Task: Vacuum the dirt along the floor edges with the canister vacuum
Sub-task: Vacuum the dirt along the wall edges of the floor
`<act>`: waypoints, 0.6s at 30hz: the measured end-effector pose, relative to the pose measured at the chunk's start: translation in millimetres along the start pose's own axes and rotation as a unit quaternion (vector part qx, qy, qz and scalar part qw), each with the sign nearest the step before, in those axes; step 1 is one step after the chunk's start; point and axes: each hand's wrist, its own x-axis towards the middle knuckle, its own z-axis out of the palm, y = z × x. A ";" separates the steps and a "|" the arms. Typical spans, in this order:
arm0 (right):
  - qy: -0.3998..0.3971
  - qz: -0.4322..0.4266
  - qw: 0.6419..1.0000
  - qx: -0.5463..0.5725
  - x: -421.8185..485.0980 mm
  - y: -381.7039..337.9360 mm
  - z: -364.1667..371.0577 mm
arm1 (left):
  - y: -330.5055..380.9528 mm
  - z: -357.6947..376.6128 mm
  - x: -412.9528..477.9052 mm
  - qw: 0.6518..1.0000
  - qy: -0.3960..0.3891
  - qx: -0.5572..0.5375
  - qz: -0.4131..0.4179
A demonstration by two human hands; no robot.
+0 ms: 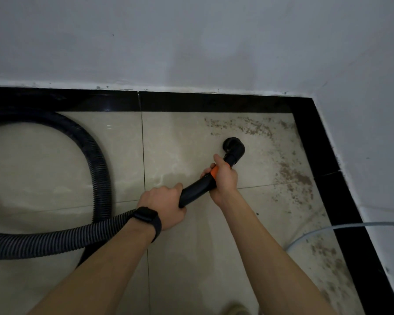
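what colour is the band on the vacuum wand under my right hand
Orange: the band on the black wand shows at the right hand, head view.

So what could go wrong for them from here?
The nozzle sits short of the dirt along the black skirting, so corner patches might get missed. The looped hose could snag and tug the wand. The pale tube at the right might get sucked in.

Two forearms are shown, bare from the near edge up to the wrists. A black smartwatch with a rounded rectangular matte face [146, 217] is worn on the left wrist, fastened by a broad black band wrapped round it. The left hand [166, 205] and the right hand [223, 180] are left uncovered. At the near edge, the blurred rounded toe of a beige shoe [234, 309] is partly shown.
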 end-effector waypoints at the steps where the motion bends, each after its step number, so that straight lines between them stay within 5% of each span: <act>1: -0.005 0.002 1.000 -0.005 0.8 -0.5 2.8 | -1.3 -0.2 0.8 1.000 0.002 -0.004 -0.005; 18: -0.040 0.008 0.998 -0.050 12.0 4.0 32.3 | -17.0 0.6 3.7 0.998 0.033 -0.014 -0.053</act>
